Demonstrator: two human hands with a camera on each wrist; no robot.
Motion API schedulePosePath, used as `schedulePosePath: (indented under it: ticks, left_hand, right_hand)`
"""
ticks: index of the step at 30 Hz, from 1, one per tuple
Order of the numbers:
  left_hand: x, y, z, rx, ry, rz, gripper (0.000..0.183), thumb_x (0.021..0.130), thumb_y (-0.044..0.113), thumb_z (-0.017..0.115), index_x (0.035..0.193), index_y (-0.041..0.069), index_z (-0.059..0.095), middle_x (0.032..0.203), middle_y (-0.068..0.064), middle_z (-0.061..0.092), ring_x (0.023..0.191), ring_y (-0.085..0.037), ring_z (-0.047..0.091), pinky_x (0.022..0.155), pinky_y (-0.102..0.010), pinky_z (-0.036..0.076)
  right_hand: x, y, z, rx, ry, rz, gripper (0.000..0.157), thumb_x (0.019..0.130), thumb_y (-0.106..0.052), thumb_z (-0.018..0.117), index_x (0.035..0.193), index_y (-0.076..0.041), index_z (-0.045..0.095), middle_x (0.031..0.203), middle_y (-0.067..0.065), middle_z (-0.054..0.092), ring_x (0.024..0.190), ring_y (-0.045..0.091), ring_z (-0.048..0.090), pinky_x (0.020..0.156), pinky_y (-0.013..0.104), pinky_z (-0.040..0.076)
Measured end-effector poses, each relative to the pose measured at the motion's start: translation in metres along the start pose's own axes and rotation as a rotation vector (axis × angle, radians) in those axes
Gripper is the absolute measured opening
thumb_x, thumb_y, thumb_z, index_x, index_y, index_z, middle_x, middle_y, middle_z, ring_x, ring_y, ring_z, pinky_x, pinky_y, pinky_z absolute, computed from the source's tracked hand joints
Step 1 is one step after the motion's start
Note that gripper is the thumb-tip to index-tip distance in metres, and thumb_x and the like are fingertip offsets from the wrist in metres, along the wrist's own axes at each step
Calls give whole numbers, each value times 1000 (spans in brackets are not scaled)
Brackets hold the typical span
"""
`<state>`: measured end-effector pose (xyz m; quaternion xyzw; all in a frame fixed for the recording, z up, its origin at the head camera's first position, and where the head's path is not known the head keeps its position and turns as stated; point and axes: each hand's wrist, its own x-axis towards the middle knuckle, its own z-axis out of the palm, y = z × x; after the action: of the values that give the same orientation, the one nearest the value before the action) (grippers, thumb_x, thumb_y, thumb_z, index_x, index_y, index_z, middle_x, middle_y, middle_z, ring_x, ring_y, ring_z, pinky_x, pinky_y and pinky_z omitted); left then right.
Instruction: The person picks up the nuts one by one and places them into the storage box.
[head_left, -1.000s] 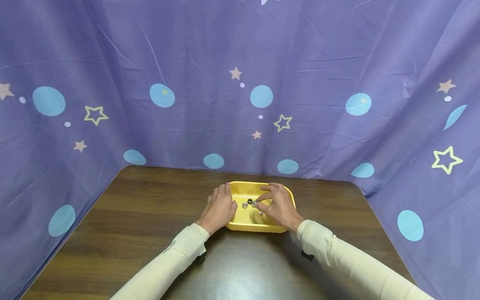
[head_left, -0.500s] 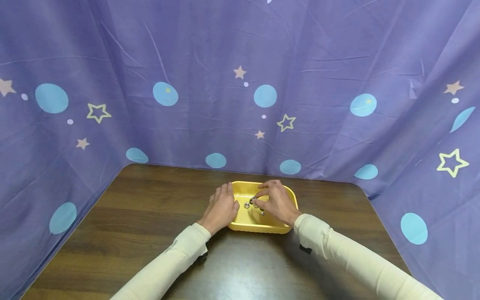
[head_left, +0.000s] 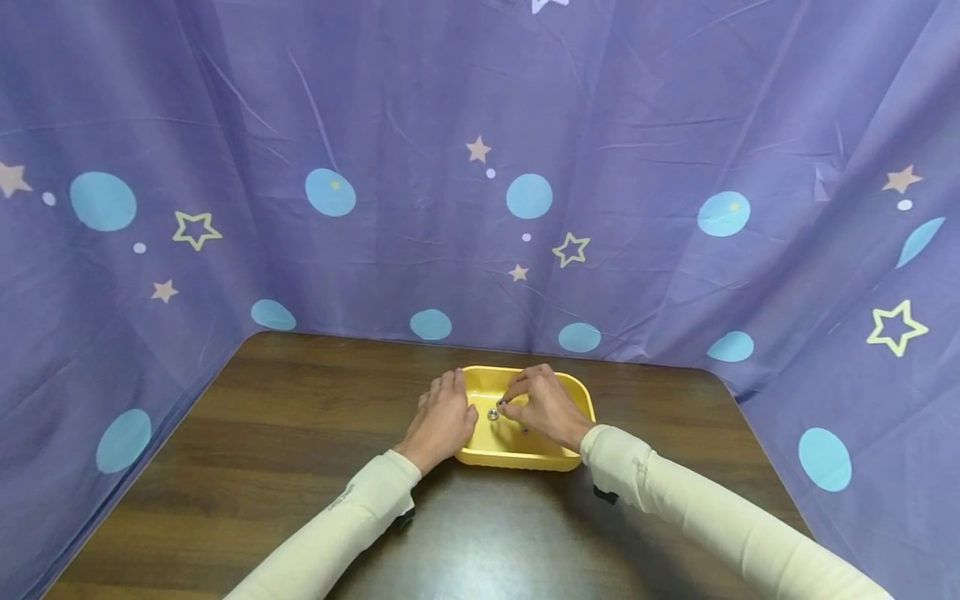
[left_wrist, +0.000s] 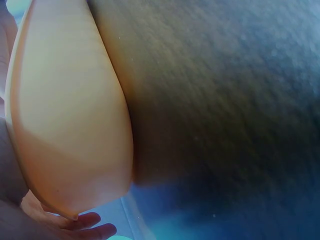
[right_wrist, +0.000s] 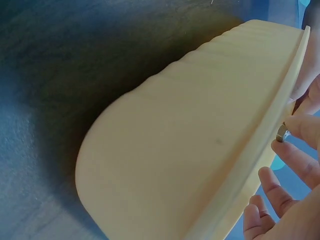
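Note:
A shallow yellow bin (head_left: 517, 460) stands on the table. My left hand (head_left: 438, 421) holds its left side, with the thumb over the rim and several fingers along the wall. In the left wrist view two fingertips (left_wrist: 102, 231) show past the bin's corner. Inside the bin, my right hand (head_left: 546, 408) pinches a small metal nut (right_wrist: 282, 132) between thumb and index finger; its other fingers are loosely bent. A silver nut (head_left: 492, 414) lies on the bin floor just left of these fingertips. Another small metal piece (head_left: 525, 430) is partly covered by the right hand.
The brown wooden table (head_left: 315, 433) extends around the bin on all sides. A purple curtain (head_left: 420, 167) with stars and blue dots hangs behind it and at both sides.
My right hand has shifted slightly left within the bin, its pinching fingertips now over the spot where a dark nut showed. The left hand keeps its hold on the bin.

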<state>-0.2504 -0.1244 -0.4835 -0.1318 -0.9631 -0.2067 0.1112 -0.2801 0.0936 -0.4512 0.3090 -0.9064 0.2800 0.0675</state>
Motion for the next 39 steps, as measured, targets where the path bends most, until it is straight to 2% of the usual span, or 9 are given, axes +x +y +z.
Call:
schedulePosePath:
  ticks: [5, 11, 15, 16, 25, 39]
  left_hand:
    - [-1, 0, 0, -1, 8, 0, 71, 106, 20, 67, 159, -19, 40, 154, -36, 53, 139, -49, 56, 111, -65, 51]
    - [-2, 0, 0, 5, 18, 12, 69, 104, 18, 67, 157, -19, 43, 150, -35, 56, 135, -49, 58, 108, -64, 54]
    - [-3, -1, 2, 10, 30, 16, 69, 104, 18, 69, 156, -19, 44, 149, -34, 57, 134, -48, 59, 106, -64, 55]
    - [-3, -1, 2, 13, 31, 15, 69, 104, 19, 69, 156, -19, 44, 149, -34, 57, 134, -48, 59, 106, -64, 55]
    - [-3, 1, 1, -2, 42, 8, 68, 104, 19, 69, 155, -19, 45, 148, -34, 57, 134, -48, 59, 105, -64, 54]
    - [-3, 1, 1, 19, 53, 10, 68, 103, 20, 70, 154, -18, 47, 145, -33, 59, 131, -47, 61, 103, -63, 56]
  right_hand:
    - [5, 1, 1, -12, -23, -45, 6, 90, -15, 91, 91, -10, 89, 104, 3, 81, 114, 30, 65, 104, 50, 53]
    - [5, 15, 15, -21, -37, -187, 11, 89, -19, 91, 88, -8, 88, 92, 2, 80, 100, 22, 71, 103, 47, 50]
    - [2, 17, 25, -74, -65, -245, 11, 88, -19, 92, 89, -9, 88, 93, 2, 80, 101, 22, 69, 104, 45, 49]
    - [1, 11, 24, -90, -81, -234, 9, 86, -15, 93, 89, -8, 88, 93, 2, 80, 101, 23, 69, 103, 48, 50]
    - [3, 9, 27, -178, -157, -234, 12, 89, -24, 93, 94, -14, 89, 100, -1, 77, 107, 24, 64, 101, 43, 51]
    - [5, 10, 32, -243, -146, -320, 12, 87, -25, 94, 93, -15, 90, 94, -1, 73, 100, 21, 61, 95, 40, 49]
